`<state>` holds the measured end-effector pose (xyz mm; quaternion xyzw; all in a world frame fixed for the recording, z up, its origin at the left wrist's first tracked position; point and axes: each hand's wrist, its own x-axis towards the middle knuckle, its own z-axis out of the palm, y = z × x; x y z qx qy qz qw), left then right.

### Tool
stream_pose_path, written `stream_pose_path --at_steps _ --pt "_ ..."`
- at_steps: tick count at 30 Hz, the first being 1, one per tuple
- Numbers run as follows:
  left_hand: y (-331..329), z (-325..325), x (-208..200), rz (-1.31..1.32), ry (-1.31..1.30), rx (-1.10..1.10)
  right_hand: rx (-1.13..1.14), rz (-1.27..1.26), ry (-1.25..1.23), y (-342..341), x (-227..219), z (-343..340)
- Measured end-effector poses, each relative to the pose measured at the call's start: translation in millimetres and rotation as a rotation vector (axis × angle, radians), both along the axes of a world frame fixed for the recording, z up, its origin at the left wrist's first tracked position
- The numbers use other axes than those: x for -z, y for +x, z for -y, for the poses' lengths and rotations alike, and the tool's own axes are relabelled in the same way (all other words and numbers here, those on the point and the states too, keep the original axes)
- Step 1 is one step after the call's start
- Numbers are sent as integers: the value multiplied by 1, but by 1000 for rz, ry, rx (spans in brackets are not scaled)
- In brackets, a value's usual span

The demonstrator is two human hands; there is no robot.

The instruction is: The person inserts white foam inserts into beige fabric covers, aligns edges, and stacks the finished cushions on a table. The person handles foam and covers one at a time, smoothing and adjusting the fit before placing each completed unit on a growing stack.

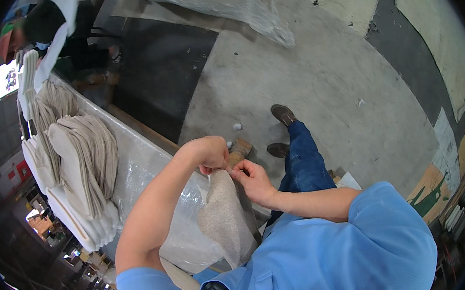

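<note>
A beige textured fabric piece [225,213] hangs in front of my body at the edge of the work table, its upper end between my two hands. My left hand [213,152] is closed with the fingers curled at that upper end, and a small bit of white shows beneath them. Close beside it, my right hand [254,182] pinches the fabric's edge between thumb and fingers. Whatever the fingertips hold besides fabric is too small to make out.
The plastic-covered table [140,179] carries stacked beige fabric pieces [85,159] and white padded pieces [74,219]. A person [45,26] is at the far left. Clear plastic sheeting [253,11] lies at the back. Cardboard [429,182] lies on the right.
</note>
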<state>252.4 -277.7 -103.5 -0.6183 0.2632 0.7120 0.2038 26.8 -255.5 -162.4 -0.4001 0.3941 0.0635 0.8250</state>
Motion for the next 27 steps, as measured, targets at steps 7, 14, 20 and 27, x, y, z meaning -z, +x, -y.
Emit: stream_pose_path --at_steps 7,14,20,27 --pt "-14 -63 1 115 -563 -260 107 -84 134 -1 17 -22" --pt "-39 -101 16 316 -909 -595 257 -132 361 27 20 -27" --pt "-70 -121 23 464 -964 -986 181 -262 130 47 15 -11" --pt "-109 -125 31 834 -1072 -1353 18 -233 -129 68 48 -8"
